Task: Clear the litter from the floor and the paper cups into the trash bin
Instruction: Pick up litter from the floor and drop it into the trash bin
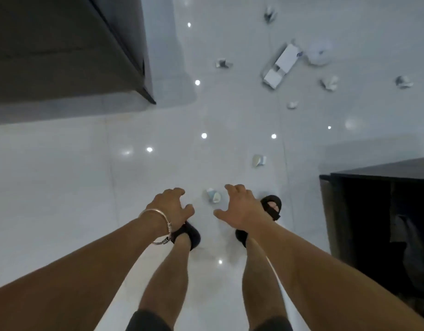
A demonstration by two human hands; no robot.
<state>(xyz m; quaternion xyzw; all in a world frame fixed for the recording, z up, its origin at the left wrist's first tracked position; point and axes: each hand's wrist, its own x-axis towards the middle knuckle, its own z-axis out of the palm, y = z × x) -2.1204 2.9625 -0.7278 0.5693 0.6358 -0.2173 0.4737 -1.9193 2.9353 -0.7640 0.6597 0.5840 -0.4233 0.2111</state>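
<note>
Head view: I see my left hand [169, 206] and right hand [239, 209] hanging over the floor [63, 175], fingers spread, loosely bent, holding nothing. A crumpled cup [213, 195] lies between them, a second cup [258, 160] beyond, and a box [281, 65] among scraps [329, 82] farther off

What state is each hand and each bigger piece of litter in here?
Left hand: open, empty.
Right hand: open, empty.
Near cup: crushed, on floor between the hands, not held.
Far cup: crushed, on floor.
Box: lying on floor.
</note>
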